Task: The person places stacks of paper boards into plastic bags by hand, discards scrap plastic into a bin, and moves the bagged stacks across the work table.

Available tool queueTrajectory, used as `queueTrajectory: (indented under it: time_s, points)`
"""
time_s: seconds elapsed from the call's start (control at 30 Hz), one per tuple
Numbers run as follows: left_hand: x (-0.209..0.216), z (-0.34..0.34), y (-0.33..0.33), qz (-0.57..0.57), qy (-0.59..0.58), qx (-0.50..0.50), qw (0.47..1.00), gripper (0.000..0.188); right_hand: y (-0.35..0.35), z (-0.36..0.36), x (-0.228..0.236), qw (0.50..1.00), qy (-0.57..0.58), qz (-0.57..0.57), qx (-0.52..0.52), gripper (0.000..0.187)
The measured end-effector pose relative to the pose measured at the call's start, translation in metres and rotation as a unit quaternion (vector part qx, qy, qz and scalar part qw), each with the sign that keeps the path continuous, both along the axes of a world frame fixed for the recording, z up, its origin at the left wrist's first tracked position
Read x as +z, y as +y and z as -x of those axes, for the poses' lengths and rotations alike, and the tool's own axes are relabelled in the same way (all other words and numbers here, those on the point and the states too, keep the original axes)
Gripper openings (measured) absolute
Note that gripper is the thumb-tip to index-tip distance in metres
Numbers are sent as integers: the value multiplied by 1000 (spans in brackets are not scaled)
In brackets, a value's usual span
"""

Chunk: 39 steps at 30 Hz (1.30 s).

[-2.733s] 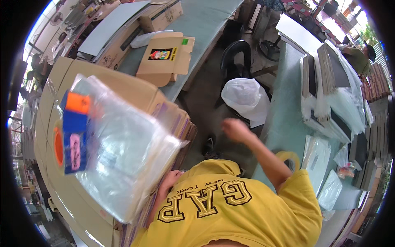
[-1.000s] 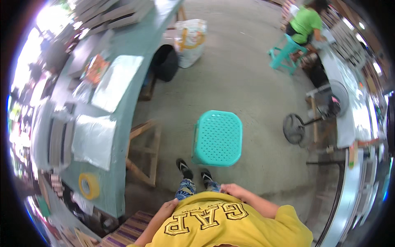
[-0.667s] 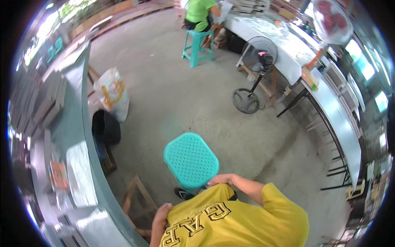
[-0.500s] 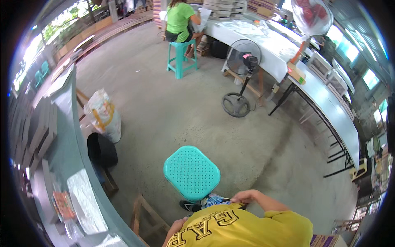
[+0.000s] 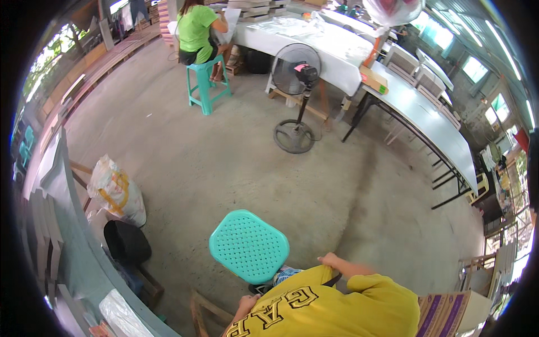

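Note:
My right hand (image 5: 331, 260) pinches the hem of my yellow T-shirt (image 5: 342, 303) and holds it out to the right of my waist. A dark strap or waistband shows beneath the lifted cloth. My left hand (image 5: 247, 304) is closed at the shirt's left edge; what its fingers grip, if anything, is hard to make out. Just ahead of my body stands a turquoise plastic stool (image 5: 249, 246) with a perforated seat, and neither hand touches it. Part of a dark shoe and blue patterned cloth show between the stool and the shirt.
A grey worktable (image 5: 84, 253) with stacked boards runs along my left. Beside it are a filled white sack (image 5: 117, 191) and a black bin (image 5: 127, 242). A pedestal fan (image 5: 297, 106), long tables and a seated person in green (image 5: 197, 33) are ahead. Cartons (image 5: 449, 314) stand behind right.
My right hand has pulled the shirt hem outward to the right, baring the dark strap. The view has turned right, so the fan, tables and seated person appear farther left.

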<state>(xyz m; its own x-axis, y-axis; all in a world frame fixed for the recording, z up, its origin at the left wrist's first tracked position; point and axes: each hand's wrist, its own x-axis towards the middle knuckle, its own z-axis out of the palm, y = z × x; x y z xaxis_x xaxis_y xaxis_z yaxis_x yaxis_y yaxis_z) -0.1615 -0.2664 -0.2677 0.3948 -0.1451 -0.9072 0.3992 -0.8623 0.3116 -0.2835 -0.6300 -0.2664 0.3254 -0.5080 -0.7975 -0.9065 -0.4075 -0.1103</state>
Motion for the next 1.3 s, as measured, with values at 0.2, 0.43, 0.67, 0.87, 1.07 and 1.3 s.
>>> queueTrajectory:
  time_s: [0.2,0.43,0.67,0.87,1.07,1.3]
  points:
    - [-67,-29,57,-36,-27,140,989,46,15,-134,-55,992,-113,-22,57,71]
    - [-122,-96,82,62,-18,128,990,80,61,-280,-53,991,-78,-88,64,102]
    - [-55,-145,46,245,207,506,800,85,84,-318,-57,948,14,-318,29,94]
    - [-73,-179,98,266,15,557,786,82,158,-392,-24,961,-66,-242,118,94]
    - [-49,-213,152,164,-96,576,795,76,243,-426,10,941,-108,-271,171,95]
    - [31,-158,158,147,-305,401,851,44,287,-406,-32,794,-353,28,494,77]
